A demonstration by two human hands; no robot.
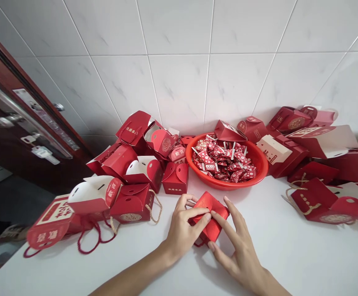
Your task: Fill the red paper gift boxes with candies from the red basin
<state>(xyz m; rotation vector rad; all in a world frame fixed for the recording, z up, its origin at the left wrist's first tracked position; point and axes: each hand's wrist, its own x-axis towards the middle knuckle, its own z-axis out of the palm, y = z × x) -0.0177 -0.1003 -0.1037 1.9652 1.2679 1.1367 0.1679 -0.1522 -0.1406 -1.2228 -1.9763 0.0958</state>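
Box (pixel 212 227) in front of the candy bowl (pixel 228 184) sits between half-curled left hand (pixel 182 230) and right hand (pixel 240 246), both holding it, top flaps seemingly almost closed, while some other boxes (pixel 89 206) gape open.

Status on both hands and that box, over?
Left hand and right hand on red box. Fingers at its top flaps. Bowl of candies beyond, nothing blocking hands.

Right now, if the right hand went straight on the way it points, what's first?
The red box under its fingertips; the right hand touches it, so no free gap. Beyond, the line seems to run toward the small upright box, though depth is unclear.
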